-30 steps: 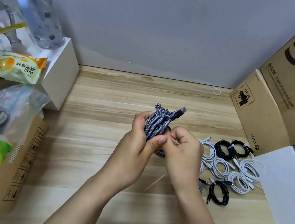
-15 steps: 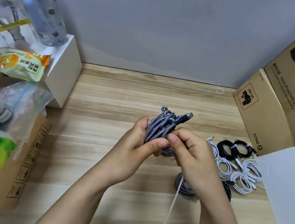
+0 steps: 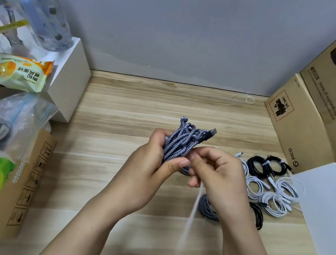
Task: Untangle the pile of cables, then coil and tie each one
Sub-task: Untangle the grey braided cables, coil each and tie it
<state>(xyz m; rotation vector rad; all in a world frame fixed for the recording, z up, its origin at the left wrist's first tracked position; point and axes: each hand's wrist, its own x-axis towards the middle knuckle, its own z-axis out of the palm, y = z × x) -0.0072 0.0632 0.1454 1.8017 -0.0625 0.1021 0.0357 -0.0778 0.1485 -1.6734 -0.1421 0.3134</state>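
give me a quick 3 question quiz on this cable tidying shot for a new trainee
1. True or false: the blue-and-white braided cable bundle lies flat on the light wooden table.
2. Which hand wraps round the braided bundle? A) left hand B) right hand C) neither
3. Fill in: the coiled cables already tied, white coils and black coils, lie on the table to the person's ____ side.

Key
1. False: it is held up above the table, its dark plug pointing up and right.
2. A: the left hand grips it, while the right hand pinches a thin white tie strip that hangs down.
3. right
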